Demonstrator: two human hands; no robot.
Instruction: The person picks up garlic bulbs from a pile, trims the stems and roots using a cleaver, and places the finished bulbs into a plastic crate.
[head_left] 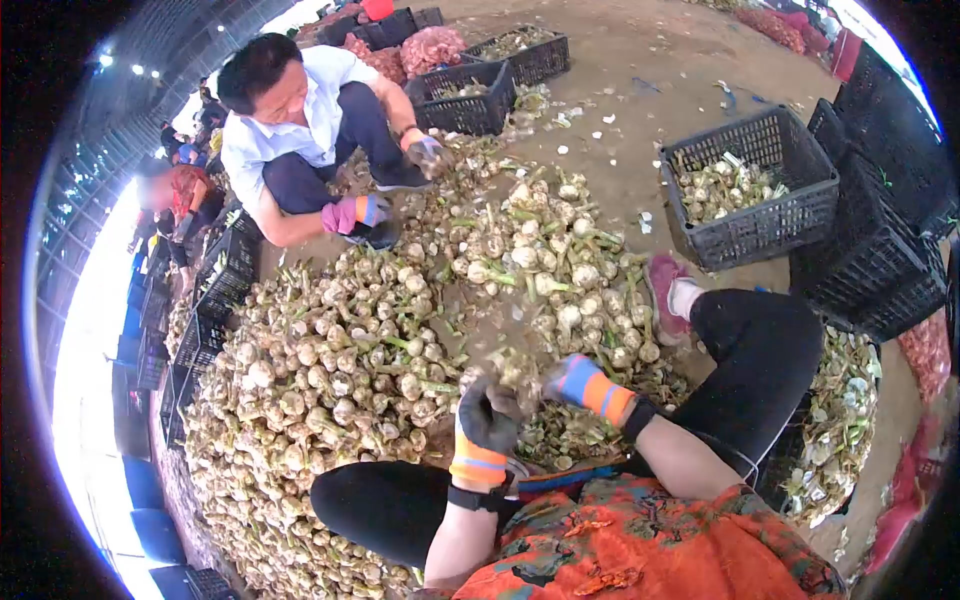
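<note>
My left hand [487,425], in a grey glove with an orange cuff, has its fingers curled at a blurred garlic bulb [516,372] in front of my knees. Close to the bulb's other side is my right hand [582,386], in a similar glove with blue and orange bands. Its fingers look bent together, but their tips are blurred, and I cannot make out what they hold. Below and around both hands spreads a large pile of garlic bulbs [320,350] with cut stems. More stemmed garlic [545,250] lies ahead.
A gloved co-worker [300,130] squats across the pile. At right stand a black crate [765,225] partly filled with garlic and stacked crates [870,245]. More crates [470,105] and red mesh sacks [432,48] are behind. Leaf scraps [835,430] heap beside my right leg.
</note>
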